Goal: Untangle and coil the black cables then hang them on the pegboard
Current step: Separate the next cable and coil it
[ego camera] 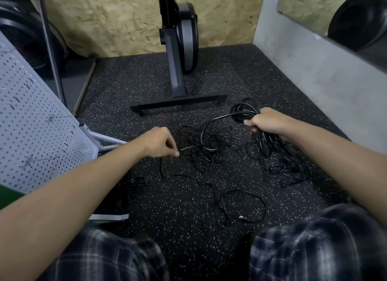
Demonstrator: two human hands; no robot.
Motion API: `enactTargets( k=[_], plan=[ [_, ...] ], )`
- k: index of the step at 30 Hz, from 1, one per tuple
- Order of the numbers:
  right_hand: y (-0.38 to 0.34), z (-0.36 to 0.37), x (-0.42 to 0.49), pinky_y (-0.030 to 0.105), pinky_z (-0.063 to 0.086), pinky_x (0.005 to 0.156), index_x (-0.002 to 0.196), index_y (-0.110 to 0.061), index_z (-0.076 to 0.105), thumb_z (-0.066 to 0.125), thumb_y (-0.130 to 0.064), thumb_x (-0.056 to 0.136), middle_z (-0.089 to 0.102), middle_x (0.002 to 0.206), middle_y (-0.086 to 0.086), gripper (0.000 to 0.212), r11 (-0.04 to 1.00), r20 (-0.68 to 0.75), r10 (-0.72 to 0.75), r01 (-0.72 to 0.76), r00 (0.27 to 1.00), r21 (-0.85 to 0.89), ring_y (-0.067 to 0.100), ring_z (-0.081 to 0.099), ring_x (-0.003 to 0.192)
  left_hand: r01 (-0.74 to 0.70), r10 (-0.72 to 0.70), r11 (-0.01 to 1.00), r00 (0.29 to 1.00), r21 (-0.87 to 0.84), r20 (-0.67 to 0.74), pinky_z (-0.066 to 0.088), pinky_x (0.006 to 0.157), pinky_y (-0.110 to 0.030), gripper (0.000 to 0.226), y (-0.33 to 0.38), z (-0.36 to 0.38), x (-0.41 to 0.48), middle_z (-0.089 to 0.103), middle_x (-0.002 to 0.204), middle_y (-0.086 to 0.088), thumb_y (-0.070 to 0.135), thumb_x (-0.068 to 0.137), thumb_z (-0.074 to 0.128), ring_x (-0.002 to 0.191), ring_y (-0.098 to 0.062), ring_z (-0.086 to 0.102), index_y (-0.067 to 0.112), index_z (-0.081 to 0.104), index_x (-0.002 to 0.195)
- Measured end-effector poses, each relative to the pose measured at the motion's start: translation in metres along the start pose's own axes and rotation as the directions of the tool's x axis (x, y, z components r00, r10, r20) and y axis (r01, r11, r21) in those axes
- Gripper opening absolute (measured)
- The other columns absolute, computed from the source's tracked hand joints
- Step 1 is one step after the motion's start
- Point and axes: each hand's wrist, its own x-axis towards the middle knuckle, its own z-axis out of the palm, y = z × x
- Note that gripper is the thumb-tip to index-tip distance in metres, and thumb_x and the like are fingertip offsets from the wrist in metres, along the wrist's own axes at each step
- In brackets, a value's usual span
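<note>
My right hand (267, 121) is wrapped round a coil (244, 111) of black cable, fingers curled tight on the loops. My left hand (160, 143) pinches a strand coming out of the tangle (209, 148) lying on the speckled floor (146, 81) between both hands. Another loose cable (244, 207) loops nearer my knees. The pegboard (31, 123) stands off to the left.

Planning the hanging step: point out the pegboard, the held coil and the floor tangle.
pegboard (25, 96): head view, bare perforated face.
coil (240, 114): head view, upper loops.
tangle (209, 146): head view, middle of the knot.
</note>
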Motion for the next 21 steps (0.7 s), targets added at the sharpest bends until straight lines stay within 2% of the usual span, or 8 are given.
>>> enactTargets(
  k=[4,7,9,11,12,15,18,21],
  plan=[
    [-0.001,-0.008,0.001,0.037,0.042,0.072,0.082,-0.011,0.058,0.067,-0.028,0.1,0.061,0.055,-0.001,0.027,0.992,-0.027,0.043,-0.039,0.999,0.116,0.023,0.053,0.062,0.164,-0.211,0.957,0.96,0.238,0.186,0.05,0.072,-0.023,0.031,-0.017,0.025,0.002,0.071,0.058,0.01,0.033,0.088,0.082,0.052,0.002,0.058,0.019,0.075,0.061],
    [-0.001,-0.019,0.002,0.036,0.042,0.067,0.086,-0.012,0.062,0.065,-0.024,0.101,0.06,0.069,0.003,0.019,0.967,-0.067,0.061,-0.043,0.996,0.253,0.021,0.05,0.057,0.228,-0.335,0.896,0.91,0.381,0.243,0.056,0.07,-0.024,0.028,-0.023,0.038,0.0,0.078,0.074,0.001,0.036,0.087,0.084,0.058,-0.005,0.062,0.011,0.081,0.075],
    [0.001,-0.023,0.002,0.036,0.041,0.059,0.091,-0.014,0.062,0.064,-0.021,0.102,0.059,0.069,0.002,0.013,0.94,-0.065,0.075,-0.049,0.995,0.338,0.019,0.049,0.054,0.235,-0.373,0.879,0.88,0.415,0.293,0.055,0.069,-0.025,0.031,-0.028,0.044,-0.002,0.078,0.08,-0.002,0.038,0.087,0.084,0.066,-0.015,0.066,0.008,0.079,0.082],
    [0.004,-0.023,0.004,0.035,0.041,0.057,0.091,-0.015,0.062,0.063,-0.021,0.102,0.059,0.067,0.001,0.012,0.93,-0.071,0.077,-0.046,0.995,0.365,0.018,0.049,0.053,0.208,-0.357,0.891,0.872,0.404,0.337,0.053,0.069,-0.027,0.033,-0.03,0.048,-0.002,0.073,0.076,0.002,0.043,0.086,0.083,0.074,-0.018,0.068,0.013,0.074,0.075],
    [0.004,-0.022,0.005,0.035,0.041,0.057,0.091,-0.015,0.063,0.064,-0.022,0.102,0.059,0.067,0.0,0.013,0.929,-0.072,0.072,-0.04,0.995,0.368,0.017,0.05,0.052,0.185,-0.328,0.903,0.88,0.387,0.344,0.052,0.07,-0.027,0.032,-0.03,0.05,-0.001,0.072,0.08,0.003,0.045,0.087,0.082,0.079,-0.018,0.068,0.015,0.075,0.079],
    [0.002,-0.021,0.005,0.035,0.043,0.059,0.098,-0.014,0.064,0.066,-0.024,0.101,0.061,0.067,-0.001,0.01,0.92,-0.081,0.063,-0.027,0.995,0.392,0.015,0.051,0.051,0.146,-0.236,0.942,0.928,0.302,0.29,0.049,0.079,-0.029,0.033,-0.021,0.051,0.002,0.073,0.101,0.002,0.044,0.091,0.078,0.093,-0.017,0.066,0.014,0.078,0.107],
    [0.001,-0.022,0.005,0.034,0.043,0.059,0.103,-0.014,0.064,0.067,-0.024,0.1,0.06,0.066,-0.003,0.012,0.898,-0.07,0.042,-0.007,0.997,0.44,0.012,0.051,0.051,0.174,-0.22,0.968,0.936,0.182,0.275,0.052,0.097,-0.03,0.047,-0.013,0.051,0.006,0.071,0.127,0.001,0.044,0.091,0.078,0.111,-0.018,0.066,0.017,0.072,0.128],
    [-0.002,-0.016,0.002,0.037,0.042,0.064,0.094,-0.016,0.064,0.067,-0.024,0.1,0.06,0.067,-0.002,0.011,0.917,-0.03,-0.007,0.019,1.0,0.398,0.016,0.049,0.058,0.165,-0.183,0.979,0.97,0.122,0.157,0.053,0.101,-0.034,0.057,-0.006,0.047,0.011,0.067,0.129,-0.001,0.049,0.089,0.078,0.109,-0.018,0.064,0.018,0.065,0.135]
  ],
)
